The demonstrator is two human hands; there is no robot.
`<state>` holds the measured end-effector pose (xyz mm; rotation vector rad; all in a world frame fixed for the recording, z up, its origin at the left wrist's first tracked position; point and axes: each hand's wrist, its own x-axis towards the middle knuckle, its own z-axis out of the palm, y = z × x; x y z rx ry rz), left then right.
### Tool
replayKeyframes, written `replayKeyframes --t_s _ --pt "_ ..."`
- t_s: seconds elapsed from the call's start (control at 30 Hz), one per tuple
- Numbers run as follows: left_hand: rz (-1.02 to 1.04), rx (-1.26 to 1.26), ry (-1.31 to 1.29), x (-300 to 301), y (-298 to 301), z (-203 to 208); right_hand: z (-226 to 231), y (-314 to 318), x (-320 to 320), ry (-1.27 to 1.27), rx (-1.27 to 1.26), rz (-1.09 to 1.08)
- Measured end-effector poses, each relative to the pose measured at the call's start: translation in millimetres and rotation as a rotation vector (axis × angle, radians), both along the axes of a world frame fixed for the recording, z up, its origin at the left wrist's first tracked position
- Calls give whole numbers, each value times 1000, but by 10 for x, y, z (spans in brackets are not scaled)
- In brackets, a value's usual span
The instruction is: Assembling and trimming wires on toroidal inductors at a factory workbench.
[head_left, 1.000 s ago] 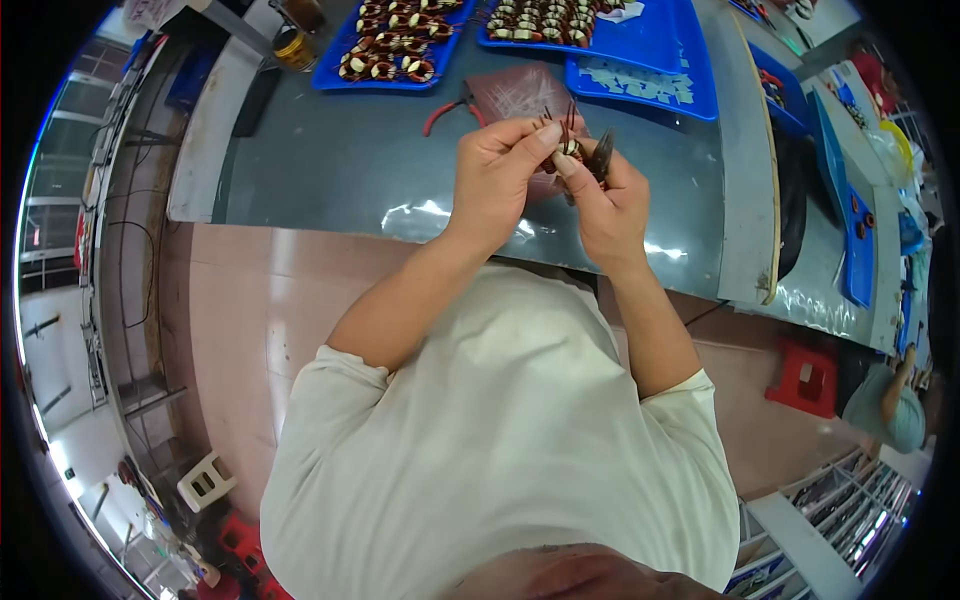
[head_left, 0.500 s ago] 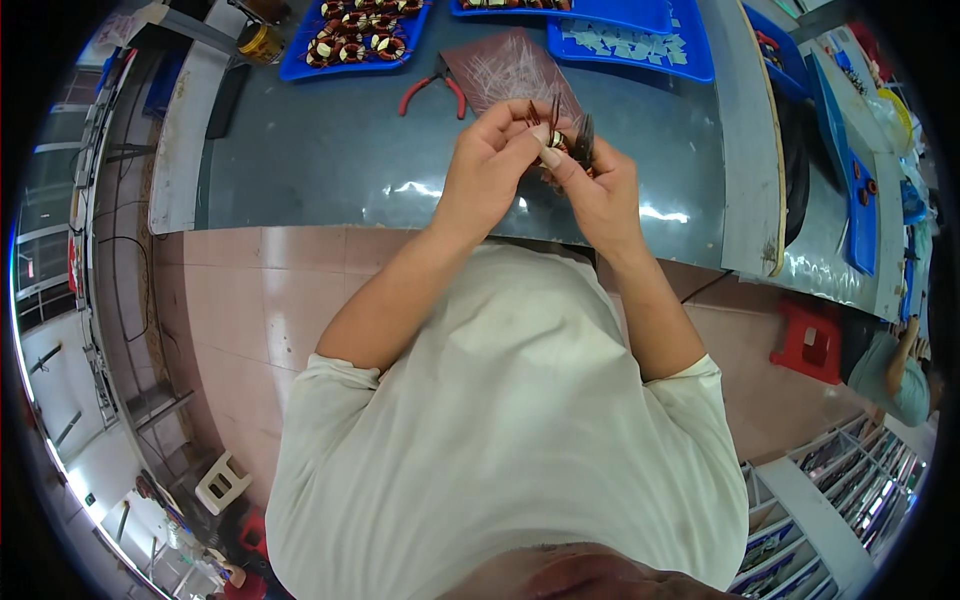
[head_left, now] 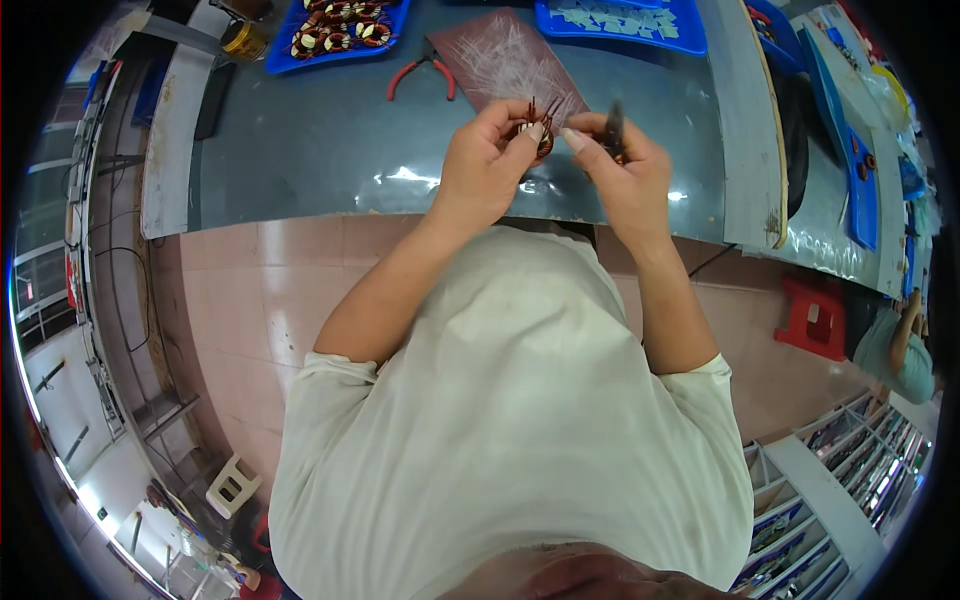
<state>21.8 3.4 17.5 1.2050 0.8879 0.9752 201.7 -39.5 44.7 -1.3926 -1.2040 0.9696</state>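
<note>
My left hand (head_left: 482, 165) pinches a ring coil (head_left: 541, 142) wound with copper-coloured wire, its wire leads pointing up and away from me. To its right, apart from the coil, is my right hand (head_left: 622, 175), thumb and forefinger nearly together. A dark, narrow hand tool (head_left: 614, 122) sticks up from its curled fingers; its exact kind is blurred and partly hidden. Whether a small piece is also between those fingertips, I cannot make out. Just beyond both hands, clear thin tubes (head_left: 500, 60) lie heaped on a reddish-brown sheet (head_left: 560, 72).
Red-handled pliers (head_left: 421, 78) lie left of the sheet on the grey bench (head_left: 300, 150). A blue tray (head_left: 285, 62) of wound coils is at the far left. Another blue tray (head_left: 690, 40) holds small pale pieces. A raised wooden panel (head_left: 750, 130) bounds the bench's right side.
My right hand has moved right, away from the coil, with the dark tool still in it. The left hand keeps the coil. The whole view has shifted slightly.
</note>
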Motion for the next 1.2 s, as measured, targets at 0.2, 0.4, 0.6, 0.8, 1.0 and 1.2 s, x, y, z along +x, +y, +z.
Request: replayKeyframes --t_s 0.2,0.4,0.6,0.8,1.0,1.2 --pt "-16 259 178 11 -63 -48 -109 33 -169 40 99 -5" --pt "127 476 323 43 -68 -15 -137 51 -288 98 216 -59" --pt "200 379 93 155 -43 -30 -100 75 -315 222 247 -96" --pt "103 153 1 82 2 -134 -341 170 -174 336 -7 4" --pt "-119 -231 -130 -110 -23 -48 -377 58 -5 367 -46 -25" --pt "-186 -173 -27 -145 -61 -64 -328 -14 25 313 -96 11"
